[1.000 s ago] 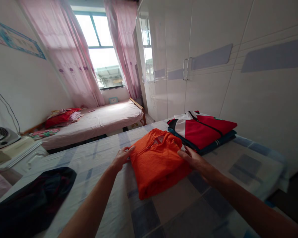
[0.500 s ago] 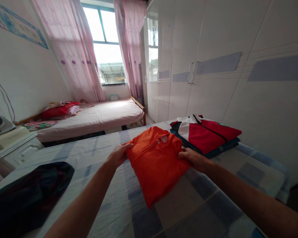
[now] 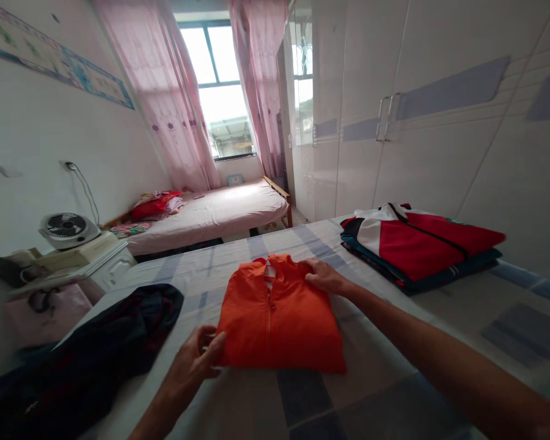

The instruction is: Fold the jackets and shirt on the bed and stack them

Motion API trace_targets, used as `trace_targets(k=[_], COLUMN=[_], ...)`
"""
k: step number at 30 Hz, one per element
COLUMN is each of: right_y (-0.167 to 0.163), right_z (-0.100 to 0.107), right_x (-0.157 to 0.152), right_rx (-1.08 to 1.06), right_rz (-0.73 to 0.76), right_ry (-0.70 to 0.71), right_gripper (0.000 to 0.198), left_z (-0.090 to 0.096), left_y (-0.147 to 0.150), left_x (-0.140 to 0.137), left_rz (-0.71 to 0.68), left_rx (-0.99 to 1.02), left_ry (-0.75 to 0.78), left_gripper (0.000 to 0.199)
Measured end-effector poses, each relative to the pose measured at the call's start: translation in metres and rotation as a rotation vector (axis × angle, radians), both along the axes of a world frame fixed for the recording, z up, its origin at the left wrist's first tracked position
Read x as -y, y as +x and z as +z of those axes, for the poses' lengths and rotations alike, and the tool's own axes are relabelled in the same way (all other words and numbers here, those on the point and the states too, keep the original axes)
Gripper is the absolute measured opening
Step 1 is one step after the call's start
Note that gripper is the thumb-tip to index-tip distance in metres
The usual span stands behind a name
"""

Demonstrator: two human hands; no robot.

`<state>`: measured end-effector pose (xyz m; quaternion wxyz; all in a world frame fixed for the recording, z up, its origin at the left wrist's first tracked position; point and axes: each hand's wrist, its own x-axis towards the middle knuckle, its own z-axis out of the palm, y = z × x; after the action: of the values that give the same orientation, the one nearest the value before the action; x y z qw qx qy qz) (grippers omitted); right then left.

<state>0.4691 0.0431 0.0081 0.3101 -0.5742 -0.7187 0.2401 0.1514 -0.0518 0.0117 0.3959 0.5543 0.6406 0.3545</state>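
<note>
A folded orange zip-up jacket (image 3: 282,324) lies flat on the bed, its collar pointing away from me and its zipper up the middle. At its lower left edge is my left hand (image 3: 199,357), thumb and fingers parted, the fingertips touching the cloth. My right hand (image 3: 327,278) is closed on the upper right shoulder of the jacket, with some fingertips hidden. To the right sits a stack of folded clothes, topped by a red, white and black jacket (image 3: 421,241). Dark, crumpled clothing (image 3: 119,342) lies on the left.
The bed has a blue-and-white checked sheet (image 3: 302,397). White wardrobes (image 3: 431,165) line the right side. Beyond is a second bed (image 3: 215,211) below a curtained window. A fan (image 3: 68,227) stands on a white cabinet (image 3: 119,260) at left, near a pink bag (image 3: 48,311).
The orange jacket has turned and now lies flat, nearer to me. My left hand has moved down to its lower left edge; my right hand is at its shoulder. The view has swung left.
</note>
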Motion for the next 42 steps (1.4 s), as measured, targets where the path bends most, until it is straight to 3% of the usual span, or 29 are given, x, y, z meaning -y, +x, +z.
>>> trace_targets(k=[4, 7, 9, 12, 15, 18, 21, 23, 26, 28, 30, 32, 33, 36, 39, 42], right_y=[-0.006, -0.007, -0.005, 0.002, 0.005, -0.008, -0.03, -0.041, -0.04, -0.028, -0.014, -0.001, 0.003, 0.003, -0.009, -0.016], right_z=[0.011, 0.019, 0.014, -0.001, -0.007, 0.007, 0.017, 0.009, -0.013, -0.022, -0.024, -0.02, -0.018, -0.013, -0.005, 0.005], right_x=[0.017, 0.026, 0.03, 0.036, 0.042, 0.052, 0.06, 0.061, 0.058, 0.057, 0.061, 0.068, 0.071, 0.077, 0.069, 0.053], right_rx=[0.233, 0.311, 0.309, 0.282, 0.347, 0.376, 0.354, 0.376, 0.353, 0.28, 0.157, -0.05, -0.175, -0.54, -0.763, -0.757], right_rz=[-0.247, -0.292, -0.252, -0.239, -0.312, -0.339, -0.255, -0.183, -0.097, -0.132, -0.265, -0.375, -0.37, -0.226, -0.129, -0.162], right_ry=[0.183, 0.121, 0.055, -0.011, -0.048, 0.134, 0.319, 0.236, -0.01, -0.052, -0.046, -0.112, -0.169, -0.295, -0.331, -0.227], right_gripper=[0.041, 0.039, 0.03, 0.024, 0.024, 0.03, 0.043, 0.052, 0.06, 0.062, 0.065, 0.067, 0.066, 0.058, 0.05, 0.046], left_z=[0.015, 0.028, 0.025, 0.006, -0.01, -0.012, -0.01, -0.01, -0.011, -0.01, -0.01, -0.012, -0.014, -0.017, -0.008, 0.008], left_y=[-0.009, 0.018, 0.043, 0.072, 0.081, 0.076, 0.074, 0.075, 0.074, 0.065, 0.05, 0.031, 0.022, 0.006, 0.011, 0.024], left_x=[-0.021, -0.034, -0.039, -0.046, -0.05, -0.051, -0.052, -0.054, -0.056, -0.055, -0.052, -0.048, -0.045, -0.04, -0.036, -0.031], left_rz=[-0.056, -0.245, -0.394, -0.582, -0.655, -0.659, -0.656, -0.649, -0.662, -0.573, -0.342, -0.116, -0.076, -0.165, -0.187, -0.111], left_rx=[-0.403, -0.608, -0.71, -0.778, -0.789, -0.787, -0.781, -0.77, -0.722, -0.648, -0.54, -0.387, -0.293, -0.051, 0.012, 0.028], left_ry=[0.447, 0.672, 0.742, 0.702, 0.618, 0.598, 0.586, 0.568, 0.548, 0.576, 0.613, 0.522, 0.422, 0.173, 0.235, 0.286], left_gripper=[0.055, 0.049, 0.052, 0.056, 0.056, 0.058, 0.059, 0.059, 0.054, 0.049, 0.048, 0.051, 0.053, 0.055, 0.05, 0.052])
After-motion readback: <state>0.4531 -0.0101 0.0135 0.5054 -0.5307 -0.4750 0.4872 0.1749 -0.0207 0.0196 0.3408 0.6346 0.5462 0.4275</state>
